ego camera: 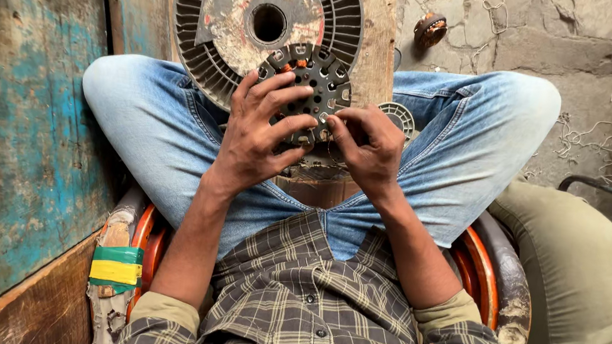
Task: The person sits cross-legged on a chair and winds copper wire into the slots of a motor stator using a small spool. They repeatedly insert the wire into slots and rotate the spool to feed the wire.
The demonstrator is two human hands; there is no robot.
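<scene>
My left hand [258, 131] grips a round dark metal stator core [315, 81] with slotted teeth and orange bits in its slots, held above my crossed legs in blue jeans. Its fingers spread over the core's left and lower face. My right hand [368, 147] pinches at the core's lower right edge with thumb and fingertips; thin wire seems to run there, but it is too fine to tell. Behind the core lies a large round grey finned motor cover [225, 6] with a rusty centre and a hole.
A smaller round ribbed part [403, 118] shows by my right knee. A worn blue-painted wooden board [9, 120] stands at the left. Cracked concrete floor [571, 41] with loose wire scraps lies at the right, beside an olive cushion [582, 268]. I sit in an orange-rimmed seat [482, 271].
</scene>
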